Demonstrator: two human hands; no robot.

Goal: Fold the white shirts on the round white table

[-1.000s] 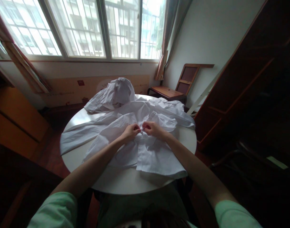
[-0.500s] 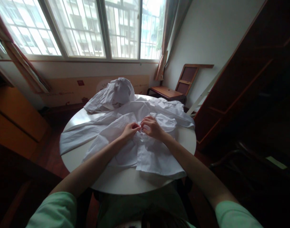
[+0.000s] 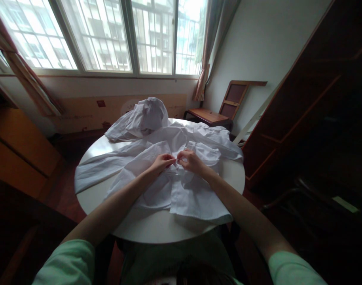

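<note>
A white long-sleeved shirt (image 3: 195, 198) lies spread over the round table, its front facing up and one sleeve stretched to the left. My left hand (image 3: 163, 163) pinches the cloth at the middle of the shirt front. Close against it, my right hand (image 3: 190, 160) grips the opposite edge with thumb and fingers curled. The fingertips of both hands nearly meet there. Any button between them is too small to make out. Behind the shirt, at the far left, sits a bunched heap of white cloth (image 3: 148, 114).
The white round table (image 3: 151, 229) stands before me. Beyond it are a wooden chair (image 3: 210, 115), a long flat cardboard box (image 3: 88, 105) against the wall and a barred window. A dark wooden door panel (image 3: 275, 126) leans at the right; an orange cabinet (image 3: 20, 146) stands left.
My right hand's fingers have drawn down slightly and curled closer on the cloth edge. The left hand stays nearly in place, and the shirt lies as before.
</note>
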